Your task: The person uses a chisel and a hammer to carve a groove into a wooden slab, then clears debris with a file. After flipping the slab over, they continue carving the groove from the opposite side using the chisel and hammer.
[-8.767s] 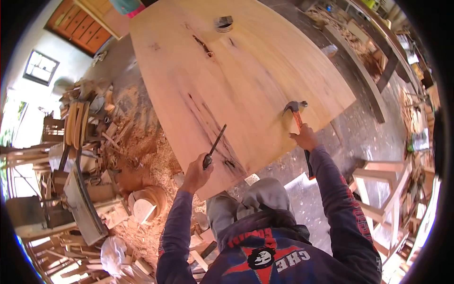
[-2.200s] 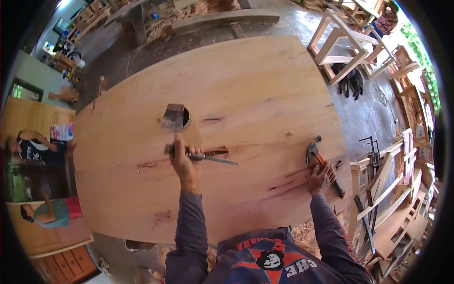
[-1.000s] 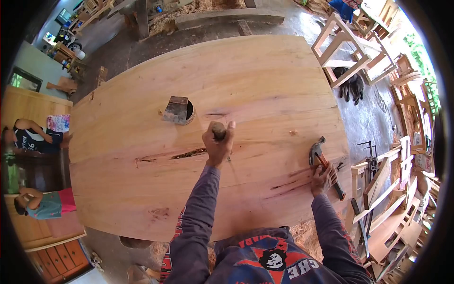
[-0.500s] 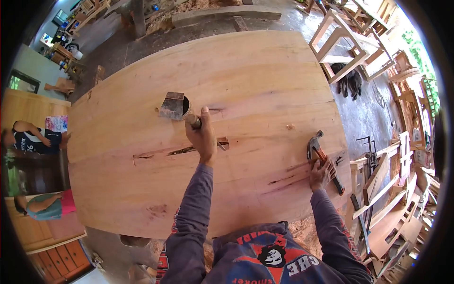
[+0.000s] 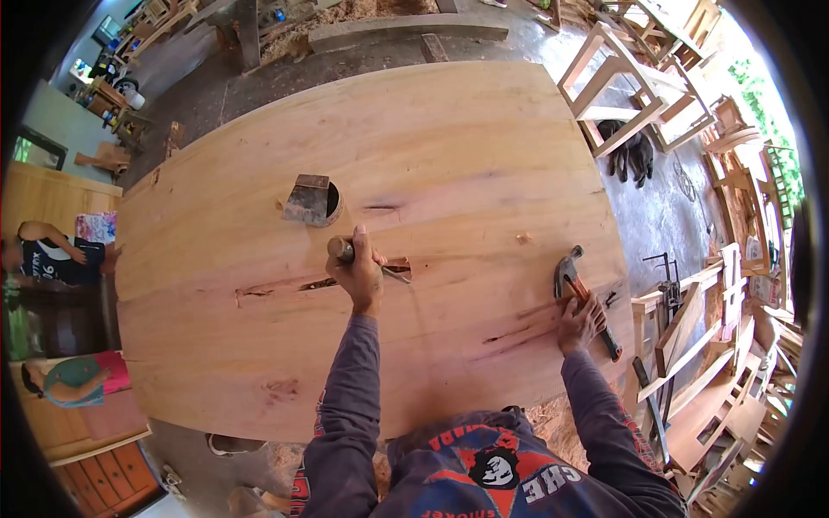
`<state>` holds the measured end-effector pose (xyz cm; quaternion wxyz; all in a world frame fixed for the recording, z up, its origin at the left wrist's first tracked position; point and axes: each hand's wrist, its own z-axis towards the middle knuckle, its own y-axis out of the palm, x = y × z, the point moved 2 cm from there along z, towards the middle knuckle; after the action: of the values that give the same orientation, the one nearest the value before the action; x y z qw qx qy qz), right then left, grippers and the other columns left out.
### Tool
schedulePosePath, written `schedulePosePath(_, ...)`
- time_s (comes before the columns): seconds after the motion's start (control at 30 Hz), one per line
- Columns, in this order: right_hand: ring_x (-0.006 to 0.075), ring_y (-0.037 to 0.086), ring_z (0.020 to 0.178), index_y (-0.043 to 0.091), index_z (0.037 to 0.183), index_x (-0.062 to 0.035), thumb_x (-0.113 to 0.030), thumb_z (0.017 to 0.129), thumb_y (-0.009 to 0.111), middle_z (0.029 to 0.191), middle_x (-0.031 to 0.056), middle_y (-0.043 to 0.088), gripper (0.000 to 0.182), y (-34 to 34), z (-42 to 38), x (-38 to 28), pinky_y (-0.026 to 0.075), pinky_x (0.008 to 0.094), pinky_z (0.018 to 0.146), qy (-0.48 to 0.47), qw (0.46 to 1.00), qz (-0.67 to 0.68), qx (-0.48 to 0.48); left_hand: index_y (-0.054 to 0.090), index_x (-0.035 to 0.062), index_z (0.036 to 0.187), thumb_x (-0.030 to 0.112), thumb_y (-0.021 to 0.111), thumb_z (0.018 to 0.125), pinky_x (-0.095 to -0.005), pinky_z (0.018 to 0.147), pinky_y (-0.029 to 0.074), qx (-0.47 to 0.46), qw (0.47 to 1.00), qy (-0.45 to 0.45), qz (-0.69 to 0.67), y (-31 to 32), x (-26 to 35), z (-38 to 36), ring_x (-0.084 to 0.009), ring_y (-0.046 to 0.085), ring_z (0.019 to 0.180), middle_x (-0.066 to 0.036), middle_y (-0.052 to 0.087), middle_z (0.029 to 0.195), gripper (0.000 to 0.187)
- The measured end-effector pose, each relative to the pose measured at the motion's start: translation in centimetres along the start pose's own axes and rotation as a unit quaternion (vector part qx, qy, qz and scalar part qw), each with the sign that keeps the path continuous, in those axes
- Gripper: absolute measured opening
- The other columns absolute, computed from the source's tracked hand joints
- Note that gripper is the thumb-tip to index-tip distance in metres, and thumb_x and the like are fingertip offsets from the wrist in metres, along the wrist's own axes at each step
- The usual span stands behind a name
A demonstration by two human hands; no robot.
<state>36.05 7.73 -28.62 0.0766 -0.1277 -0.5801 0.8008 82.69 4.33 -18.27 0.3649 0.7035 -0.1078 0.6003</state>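
My left hand is closed around a tool with a rounded wooden handle; its thin metal end reaches down toward a dark crack in the wide wooden slab. Fingers of my right hand wrap the orange and black handle of a claw hammer, which lies on the slab with its head pointing away from me. Behind my left hand stands a round tin with a flat dark scraper across it.
Two people, one in a dark jersey and one in a teal shirt, are at the far left. A wooden chair frame stands beyond the slab's right corner. Clamps and timber pieces are at the right.
My left hand has moved down and slightly left with the tool, closer to the crack. My right hand stays on the hammer; the whole view has shifted slightly.
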Motion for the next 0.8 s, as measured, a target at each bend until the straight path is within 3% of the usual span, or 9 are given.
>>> schedulePosePath(0.43,0.0390,0.045,0.131,0.050,0.142,-0.0046,-0.038,0.099,0.054,0.138,0.0205,0.053,0.054,0.6,0.1,0.5,0.026,0.0518,0.114,-0.003,1.000,-0.012,-0.009,0.048,0.0090,0.075,0.014,0.068,0.095,-0.0306,0.041,0.041,0.086,0.996,-0.008,-0.017,-0.6,-0.8,0.9,-0.0108,0.045,0.043,0.000,0.048,0.055,0.029)
schedulePosePath(0.8,0.0378,0.045,0.131,0.049,0.141,-0.0059,-0.036,0.099,0.056,0.138,0.0195,0.053,0.052,0.0,0.0,0.0,0.027,0.0511,0.114,0.004,1.000,-0.007,-0.011,0.050,0.0061,0.077,0.014,0.067,0.098,-0.0300,0.043,0.044,0.069,0.997,-0.003,-0.027,-0.8,-0.7,0.7,-0.0097,0.046,0.045,-0.001,0.051,0.057,0.028)
